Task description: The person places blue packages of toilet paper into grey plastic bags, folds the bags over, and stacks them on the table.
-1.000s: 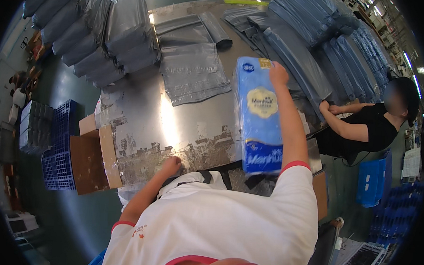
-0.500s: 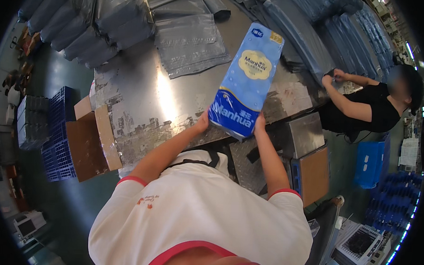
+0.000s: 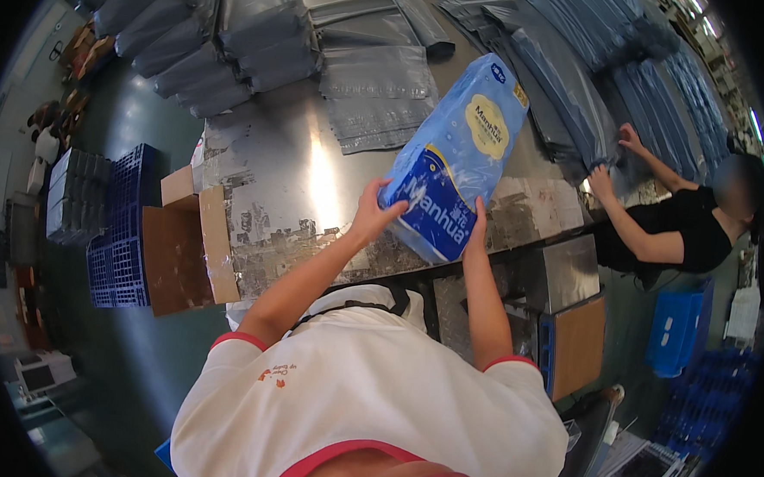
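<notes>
A long blue plastic-wrapped pack [image 3: 478, 127], which looks like toilet paper, tilts over the metal table [image 3: 282, 160], its top leaning far and to the right. My left hand [image 3: 376, 212] grips its lower left side, thumb across the front and the other fingers along the edge. On the opposite side, my right hand [image 3: 477, 228] presses against the lower right edge; most of its fingers are hidden behind the pack. Just beyond the pack lies a small pile of flat grey plastic bags [image 3: 376, 100].
Stacked grey bags [image 3: 267, 38] stand at the far left, and more bundles [image 3: 571, 93] lie far right. A co-worker [image 3: 659, 223] handles bags there. An open cardboard box [image 3: 174, 253] sits by the table's left edge, near a blue pallet [image 3: 123, 234]. A metal box [image 3: 566, 274] is at right.
The pack has tilted further to the right, and my left thumb has come round onto its front. My view has shifted slightly left. The co-worker's hands have moved apart over the bags.
</notes>
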Demonstrator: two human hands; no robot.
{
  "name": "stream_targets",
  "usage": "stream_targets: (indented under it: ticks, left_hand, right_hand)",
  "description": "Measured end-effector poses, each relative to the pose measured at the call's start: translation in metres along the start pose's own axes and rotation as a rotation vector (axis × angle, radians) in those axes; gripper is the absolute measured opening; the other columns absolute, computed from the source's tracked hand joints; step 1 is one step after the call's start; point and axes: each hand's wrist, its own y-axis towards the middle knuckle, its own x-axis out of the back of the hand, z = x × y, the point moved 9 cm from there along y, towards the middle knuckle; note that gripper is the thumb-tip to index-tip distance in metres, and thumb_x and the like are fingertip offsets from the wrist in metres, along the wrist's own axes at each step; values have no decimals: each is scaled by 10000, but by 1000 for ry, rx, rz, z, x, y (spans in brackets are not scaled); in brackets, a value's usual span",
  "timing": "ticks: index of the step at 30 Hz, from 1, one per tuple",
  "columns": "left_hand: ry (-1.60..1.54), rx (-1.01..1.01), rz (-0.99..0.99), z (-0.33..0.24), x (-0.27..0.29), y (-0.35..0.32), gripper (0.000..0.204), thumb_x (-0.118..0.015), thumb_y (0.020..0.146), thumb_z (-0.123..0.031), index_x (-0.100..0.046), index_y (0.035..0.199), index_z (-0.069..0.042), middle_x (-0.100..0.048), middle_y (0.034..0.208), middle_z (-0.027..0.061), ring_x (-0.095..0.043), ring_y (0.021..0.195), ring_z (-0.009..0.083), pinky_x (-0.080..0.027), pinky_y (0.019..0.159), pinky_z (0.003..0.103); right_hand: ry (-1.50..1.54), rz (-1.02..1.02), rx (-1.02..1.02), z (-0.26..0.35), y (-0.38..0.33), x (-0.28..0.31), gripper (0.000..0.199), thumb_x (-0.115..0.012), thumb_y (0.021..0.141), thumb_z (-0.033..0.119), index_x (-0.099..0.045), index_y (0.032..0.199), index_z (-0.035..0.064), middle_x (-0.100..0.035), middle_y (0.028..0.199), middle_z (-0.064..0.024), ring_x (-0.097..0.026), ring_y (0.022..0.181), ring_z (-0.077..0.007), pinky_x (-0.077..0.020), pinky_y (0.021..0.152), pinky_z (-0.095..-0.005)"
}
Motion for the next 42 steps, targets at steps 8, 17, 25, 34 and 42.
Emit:
stream_targets:
  ticks: [8, 17, 25, 34, 42]
  left_hand:
    - [-267, 160, -47, 66, 67, -99, 559, -578, 704, -187, -259, 1134, -26, -306, 1149, 137, -331, 1047, 210, -266, 886, 325]
    - [-272, 900, 42, 175, 97, -146, 575, -238, 800, -496, -323, 1149, -47, -402, 1115, 91, -383, 1023, 207, -296, 864, 300]
    - [475, 157, -119, 196, 205, 125, 347, -408, 757, -83, -381, 1098, -25, -492, 1012, 145, -494, 913, 224, -386, 772, 298]
    - [889, -100, -120, 129, 189, 330, 298, -388, 745, -149, -396, 1036, -83, -478, 1013, 114, -473, 904, 286, -381, 735, 352]
    - [1208, -267, -251, 126, 181, 391, 188, -471, 681, -120, -438, 863, -83, -487, 888, 74, -476, 860, 225, -375, 689, 331]
  right_hand:
    - [-65, 81, -376, -103, -1, -16, 577, -494, 715, 441, -390, 1081, 7, -542, 892, -144, -561, 705, -227, -464, 620, -316]
    - [-1080, 166, -705, -119, 9, -5, 747, -231, 713, 646, -218, 1234, 111, -269, 1251, -82, -264, 1133, -240, -337, 779, -471]
    - [-1800, 25, 773, 35, 239, -128, 275, -460, 747, 289, -558, 743, 32, -552, 712, -130, -514, 698, -289, -405, 594, -353]
    - [-2269, 128, 1135, 33, 397, -169, 85, -473, 684, 127, -509, 688, 50, -500, 702, -98, -507, 716, -255, -439, 561, -350]
    - [-1285, -36, 622, 87, 427, -172, 156, -555, 655, 112, -567, 784, 25, -581, 689, -78, -557, 621, -146, -432, 570, -249]
